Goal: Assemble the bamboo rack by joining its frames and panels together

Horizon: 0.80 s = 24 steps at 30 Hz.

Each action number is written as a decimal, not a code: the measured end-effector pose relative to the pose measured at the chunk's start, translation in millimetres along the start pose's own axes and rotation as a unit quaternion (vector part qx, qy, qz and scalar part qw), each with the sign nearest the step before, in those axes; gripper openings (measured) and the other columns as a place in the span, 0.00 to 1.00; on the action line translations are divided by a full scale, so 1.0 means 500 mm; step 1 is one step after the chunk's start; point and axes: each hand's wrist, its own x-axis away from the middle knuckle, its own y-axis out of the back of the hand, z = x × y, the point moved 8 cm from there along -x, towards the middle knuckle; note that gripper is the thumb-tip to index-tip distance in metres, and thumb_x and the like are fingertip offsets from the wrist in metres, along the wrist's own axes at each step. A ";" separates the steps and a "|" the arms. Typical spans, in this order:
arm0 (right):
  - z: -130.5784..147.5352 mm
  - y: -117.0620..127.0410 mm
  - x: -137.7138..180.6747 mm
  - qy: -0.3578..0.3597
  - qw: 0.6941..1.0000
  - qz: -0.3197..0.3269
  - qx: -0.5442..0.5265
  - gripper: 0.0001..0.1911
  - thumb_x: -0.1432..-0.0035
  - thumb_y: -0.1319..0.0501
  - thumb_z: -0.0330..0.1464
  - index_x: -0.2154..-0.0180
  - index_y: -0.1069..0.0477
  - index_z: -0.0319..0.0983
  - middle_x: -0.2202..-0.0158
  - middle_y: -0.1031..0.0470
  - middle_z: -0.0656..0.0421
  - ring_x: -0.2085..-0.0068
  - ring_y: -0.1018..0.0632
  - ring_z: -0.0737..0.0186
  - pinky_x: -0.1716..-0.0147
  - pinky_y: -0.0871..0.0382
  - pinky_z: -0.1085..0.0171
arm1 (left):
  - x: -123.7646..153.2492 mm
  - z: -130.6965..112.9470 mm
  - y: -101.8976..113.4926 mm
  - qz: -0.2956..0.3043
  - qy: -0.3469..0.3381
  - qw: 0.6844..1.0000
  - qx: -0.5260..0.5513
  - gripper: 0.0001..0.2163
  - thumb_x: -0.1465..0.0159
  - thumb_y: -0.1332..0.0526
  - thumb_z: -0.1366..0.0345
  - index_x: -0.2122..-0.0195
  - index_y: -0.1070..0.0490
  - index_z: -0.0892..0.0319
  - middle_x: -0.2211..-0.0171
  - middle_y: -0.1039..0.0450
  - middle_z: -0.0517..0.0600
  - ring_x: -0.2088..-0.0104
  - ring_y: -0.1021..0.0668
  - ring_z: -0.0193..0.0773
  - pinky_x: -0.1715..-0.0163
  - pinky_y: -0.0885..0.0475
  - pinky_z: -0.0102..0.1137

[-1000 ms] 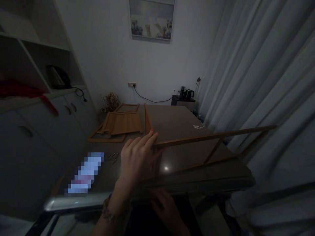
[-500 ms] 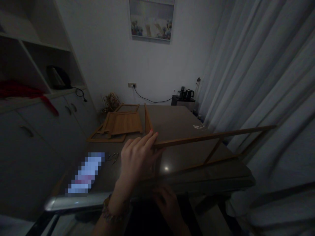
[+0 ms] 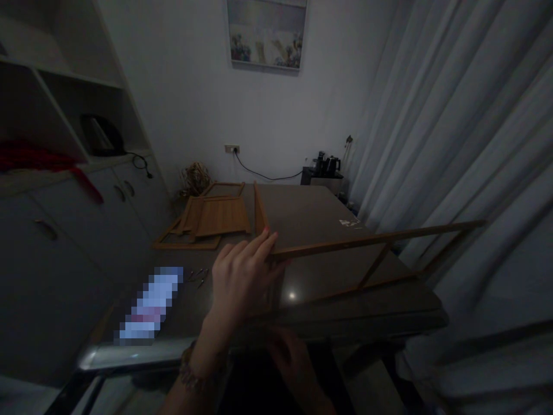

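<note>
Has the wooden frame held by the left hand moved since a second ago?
No: the wooden frame shows no visible shift either way against the table.

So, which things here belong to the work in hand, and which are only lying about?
Likely in the work:
- wooden frame, in the left hand
- wooden panels
- small metal pieces

Probably just lying about:
- kettle
- red cloth
</note>
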 end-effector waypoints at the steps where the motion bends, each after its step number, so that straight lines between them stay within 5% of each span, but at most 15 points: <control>1: 0.001 -0.003 0.000 0.003 1.000 0.011 0.003 0.12 0.37 0.42 0.32 0.51 0.27 0.44 0.57 0.20 0.56 0.57 0.19 0.57 0.55 0.24 0.61 | 0.000 0.000 0.000 0.001 0.000 1.000 -0.001 0.20 0.39 0.38 0.52 0.49 0.28 0.55 0.50 0.24 0.49 0.64 0.20 0.43 0.68 0.31 0.40; 24: 0.012 0.004 -0.007 0.029 0.999 -0.007 0.019 0.11 0.37 0.44 0.26 0.58 0.26 0.44 0.63 0.21 0.59 0.62 0.20 0.62 0.61 0.27 0.67 | 0.002 0.002 -0.001 -0.003 -0.001 1.000 -0.018 0.21 0.40 0.38 0.50 0.49 0.28 0.55 0.50 0.24 0.46 0.64 0.20 0.41 0.68 0.32 0.38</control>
